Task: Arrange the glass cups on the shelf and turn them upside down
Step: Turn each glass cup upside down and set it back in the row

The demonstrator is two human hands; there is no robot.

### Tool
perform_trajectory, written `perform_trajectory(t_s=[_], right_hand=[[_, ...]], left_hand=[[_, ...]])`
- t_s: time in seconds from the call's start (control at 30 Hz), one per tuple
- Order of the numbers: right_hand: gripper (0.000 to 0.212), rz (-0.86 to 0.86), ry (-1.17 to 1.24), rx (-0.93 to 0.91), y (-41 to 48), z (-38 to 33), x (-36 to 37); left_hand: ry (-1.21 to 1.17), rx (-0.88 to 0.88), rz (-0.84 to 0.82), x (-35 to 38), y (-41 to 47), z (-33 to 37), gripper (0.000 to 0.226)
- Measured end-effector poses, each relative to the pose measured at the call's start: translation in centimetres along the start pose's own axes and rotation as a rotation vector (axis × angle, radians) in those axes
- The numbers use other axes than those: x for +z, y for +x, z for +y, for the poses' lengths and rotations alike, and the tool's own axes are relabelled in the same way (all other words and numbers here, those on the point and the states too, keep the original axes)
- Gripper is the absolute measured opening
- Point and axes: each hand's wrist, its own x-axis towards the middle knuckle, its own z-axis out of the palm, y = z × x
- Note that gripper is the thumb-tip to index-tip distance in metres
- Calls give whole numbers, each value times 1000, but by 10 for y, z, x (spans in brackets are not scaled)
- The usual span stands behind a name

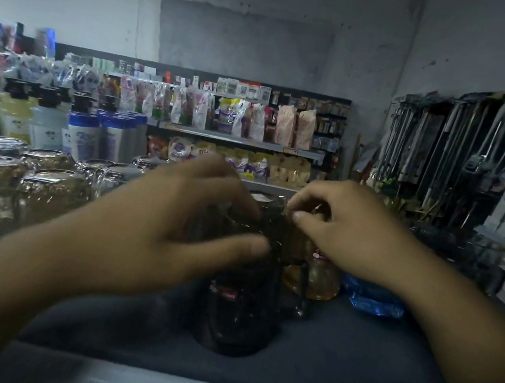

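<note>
dark glass cup (234, 306), standing, was clasped from above by left grip (170, 227); amber cup (313, 276) alongside seemed pinched by right grip (354, 239).

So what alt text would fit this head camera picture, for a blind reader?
Two bare hands work on a shop shelf: the left hand grips a dark glass cup, the right hand curls over an amber cup beside it. Upside-down glass cups stand in rows at left.
</note>
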Motion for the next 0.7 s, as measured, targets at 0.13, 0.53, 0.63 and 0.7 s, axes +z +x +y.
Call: perform_trajectory(t_s=[0.13, 0.53, 0.63, 0.7], right_hand=[[16, 15, 18, -50, -3, -5, 8], [19, -175, 19, -73, -10, -35, 9], [19, -148, -29, -16, -13, -46, 15], [18, -119, -43, 13, -15, -51, 23]], left_hand=[[49, -120, -3, 28, -17, 18, 61], [-142, -267, 165, 29, -53, 16, 58], [-96, -288, 161, 11, -70, 9, 62], [-93, -310, 157, 1, -81, 1, 63]])
